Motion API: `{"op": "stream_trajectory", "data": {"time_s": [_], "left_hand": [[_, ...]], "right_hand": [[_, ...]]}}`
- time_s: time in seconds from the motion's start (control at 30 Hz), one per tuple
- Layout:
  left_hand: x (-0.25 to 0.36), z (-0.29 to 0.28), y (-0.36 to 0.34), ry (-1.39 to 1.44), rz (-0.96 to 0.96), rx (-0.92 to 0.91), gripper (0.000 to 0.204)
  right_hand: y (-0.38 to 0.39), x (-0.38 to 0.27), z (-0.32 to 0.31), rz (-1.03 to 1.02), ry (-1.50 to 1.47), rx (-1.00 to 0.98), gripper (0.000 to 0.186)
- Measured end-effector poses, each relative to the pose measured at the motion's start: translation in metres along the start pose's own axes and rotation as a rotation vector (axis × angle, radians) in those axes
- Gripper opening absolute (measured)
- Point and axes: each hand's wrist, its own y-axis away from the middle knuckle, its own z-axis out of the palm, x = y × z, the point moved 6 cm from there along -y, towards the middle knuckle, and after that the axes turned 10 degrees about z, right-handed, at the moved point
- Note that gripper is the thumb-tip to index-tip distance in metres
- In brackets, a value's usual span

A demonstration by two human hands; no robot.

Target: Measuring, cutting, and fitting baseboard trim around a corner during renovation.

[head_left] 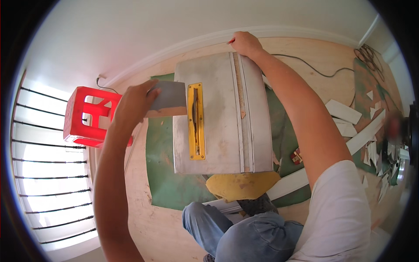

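Note:
A small table saw with a grey metal top [218, 131] stands in front of me. Its yellow throat plate [190, 131] frames a dark slot. My left hand [137, 102] pinches a flat rectangular board piece [170, 95], grey on its face with a tan lower edge. The piece is beside the throat plate, over the left side of the top. Up at the far end of the metal rip fence [245, 100], my right hand [246, 44] is closed on a thin red pencil-like thing [231, 41]; most of it is hidden in the fingers.
To the left stands a red plastic stool [80, 118] by a railing with black bars [52, 177]. Green sheeting [163, 183] lies under the saw. White board strips [342, 111] and offcuts litter the right. A black cable [314, 67] runs along the floor near the wall.

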Motion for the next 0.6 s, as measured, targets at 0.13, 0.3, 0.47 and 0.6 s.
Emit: {"op": "stream_trajectory", "data": {"time_s": [0.13, 0.3, 0.47, 0.6], "left_hand": [[0.02, 0.014, -0.045, -0.159, 0.016, -0.208, 0.037], [0.025, 0.013, -0.074, -0.326, 0.086, -0.288, 0.036], [0.032, 0.024, -0.085, -0.499, 0.156, -0.278, 0.033], [0.041, 0.031, -0.074, -0.585, 0.266, -0.214, 0.031]], "right_hand": [[-0.003, 0.007, 0.003, -0.004, -0.017, 0.002, 0.026], [-0.005, -0.004, -0.005, 0.008, -0.015, -0.002, 0.025], [-0.008, 0.004, 0.001, -0.01, 0.031, -0.029, 0.026], [-0.004, 0.001, -0.001, 0.001, -0.017, -0.012, 0.026]]}}
